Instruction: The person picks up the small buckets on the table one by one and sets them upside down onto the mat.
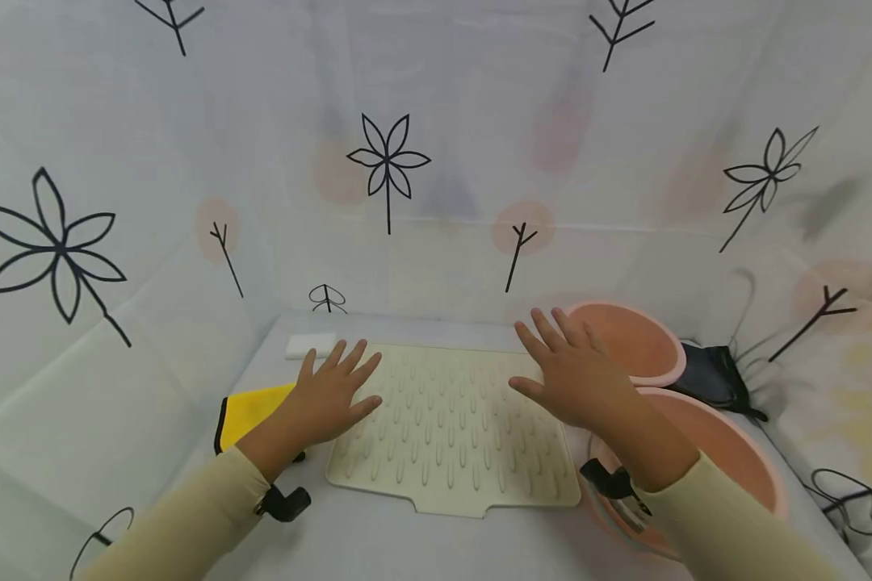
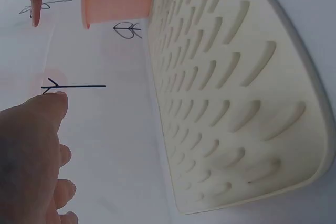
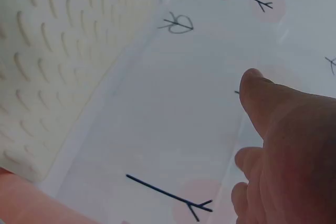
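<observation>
My left hand (image 1: 327,403) hovers with fingers spread and nothing in it, over the left edge of a cream board with raised ridges (image 1: 450,440). A yellow cloth with a dark edge (image 1: 250,413) lies beside that hand, partly covered by it. Palm down, my right hand (image 1: 577,379) is held above the board's right side, fingers straight and apart. It covers part of a pink bowl (image 1: 632,343) behind it. In the left wrist view the ridged board (image 2: 226,66) is apart from my thumb; the right wrist view also shows the board (image 3: 63,51) untouched.
A second, nearer pink bowl (image 1: 734,452) sits under my right forearm, with something clear and rounded partly visible at its left. A dark blue fabric item (image 1: 708,375) lies beyond the bowls. Behind the left hand is a small white block (image 1: 310,345). Patterned white sheeting (image 1: 436,266) surrounds the table.
</observation>
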The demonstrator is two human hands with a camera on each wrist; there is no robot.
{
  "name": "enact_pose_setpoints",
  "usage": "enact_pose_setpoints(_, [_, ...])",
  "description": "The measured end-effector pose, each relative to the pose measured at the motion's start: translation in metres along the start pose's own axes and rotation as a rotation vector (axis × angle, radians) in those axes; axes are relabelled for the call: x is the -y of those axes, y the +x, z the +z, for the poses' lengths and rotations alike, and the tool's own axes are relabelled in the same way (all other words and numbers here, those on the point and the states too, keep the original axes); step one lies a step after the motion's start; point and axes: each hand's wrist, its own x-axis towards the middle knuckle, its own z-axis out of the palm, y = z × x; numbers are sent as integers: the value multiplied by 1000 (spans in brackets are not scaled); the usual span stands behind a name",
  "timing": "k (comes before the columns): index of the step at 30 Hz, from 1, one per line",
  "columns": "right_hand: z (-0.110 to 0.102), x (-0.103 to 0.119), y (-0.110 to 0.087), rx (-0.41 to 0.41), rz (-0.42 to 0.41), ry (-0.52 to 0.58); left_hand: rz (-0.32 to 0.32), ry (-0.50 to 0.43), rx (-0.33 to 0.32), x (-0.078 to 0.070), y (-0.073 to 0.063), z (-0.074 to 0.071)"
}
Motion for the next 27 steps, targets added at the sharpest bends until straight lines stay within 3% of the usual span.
enact_pose_setpoints(9, [-9,5,-32,-60,16,10,-35,-144,-48,-10,-23,28])
enact_pose_setpoints(12, [-9,5,-44,-59,41,6,-54,-167,-32,-11,-28,40])
enact_pose_setpoints(15, [-7,5,-54,-53,48,-4,-100,-250,-1,-10,-34,48])
enact_pose_setpoints(22, [2,-9,-82,-84,149,167,-180,-503,30,-18,-37,68])
enact_pose_setpoints(27, [15,-14,-98,-118,198,172,-187,-578,59,-19,-43,84])
